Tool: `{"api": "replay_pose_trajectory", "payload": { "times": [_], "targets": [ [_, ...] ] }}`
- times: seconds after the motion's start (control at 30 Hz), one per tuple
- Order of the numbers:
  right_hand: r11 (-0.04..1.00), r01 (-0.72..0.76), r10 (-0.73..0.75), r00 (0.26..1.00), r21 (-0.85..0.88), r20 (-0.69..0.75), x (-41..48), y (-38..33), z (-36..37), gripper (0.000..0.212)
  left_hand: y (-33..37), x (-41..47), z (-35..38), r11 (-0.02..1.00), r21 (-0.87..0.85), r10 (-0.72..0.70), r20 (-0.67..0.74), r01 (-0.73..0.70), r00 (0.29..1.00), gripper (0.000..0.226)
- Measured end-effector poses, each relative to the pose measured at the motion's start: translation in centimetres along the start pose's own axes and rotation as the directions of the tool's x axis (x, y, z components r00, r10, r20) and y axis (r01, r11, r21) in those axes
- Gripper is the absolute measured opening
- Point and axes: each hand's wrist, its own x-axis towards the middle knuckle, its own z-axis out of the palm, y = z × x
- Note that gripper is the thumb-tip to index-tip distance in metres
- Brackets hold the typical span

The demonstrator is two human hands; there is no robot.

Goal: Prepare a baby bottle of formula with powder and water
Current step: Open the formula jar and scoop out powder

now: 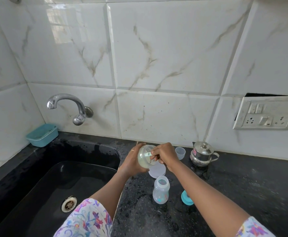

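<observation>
The baby bottle (161, 189) stands upright and open on the dark desk (242, 185), near the front edge. I cannot tell if it has water inside. Its teal ring (187, 197) lies just beside it, on the right.

Behind the bottle, above the desk, the left hand (131, 164) holds the powder jar (144, 159) tilted, with the mouth turned toward the right hand (165, 155). The left grip is wrapped around the jar body. The right grip pinches the handle of a pale green scoop (148, 154), whose bowl is inside the jar mouth. The round jar lid (157, 171) lies flat on the desk under the hands.

I judge that the step in hand is scooping the powder. The next move asks to lift the scoop out level and carry it over the narrow bottle mouth without spilling.

Farther right stand a small clear cup (180, 152) and a steel pot (201, 154). At the left is the black sink (54, 177).
</observation>
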Motion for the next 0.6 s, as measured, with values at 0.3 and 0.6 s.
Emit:
{"api": "replay_pose_trajectory", "payload": {
  "times": [0.3, 0.6],
  "targets": [
    [0.995, -0.084, 0.092, 0.984, 0.058, -0.149, 0.8, 0.7, -0.8, 0.021, -1.0, -0.2, 0.6, 0.963, -0.150, -0.236, -0.055, 0.226, 0.970, 0.104],
    [0.995, -0.072, 0.083, 0.982, 0.070, -0.171, 1.9, 1.2, -0.6, 0.016, -2.3, -0.9, 1.9, 0.912, -0.237, -0.353, -0.041, 0.334, 0.935, 0.100]
  ]
}}
